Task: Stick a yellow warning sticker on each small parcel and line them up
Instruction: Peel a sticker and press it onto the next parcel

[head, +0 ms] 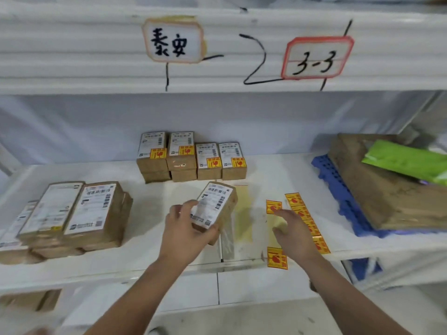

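My left hand (187,230) grips a small brown parcel (216,206) with a white shipping label, tilted above the white shelf (154,247). My right hand (294,232) hovers with its fingers spread over a strip of yellow warning stickers (296,201); its fingertips are next to a single sticker (273,206). Another loose sticker (277,258) lies at the shelf's front edge. At the back stands a row of small parcels (193,157), each with a yellow sticker on its label. A stack of parcels without stickers (79,218) lies at the left.
A worn cardboard box (377,189) holding a green bag (406,160) rests on a blue plastic pallet (338,197) at the right. Empty yellowish backing paper (243,213) lies mid-shelf. Overhead, a shelf beam carries handwritten labels (316,59).
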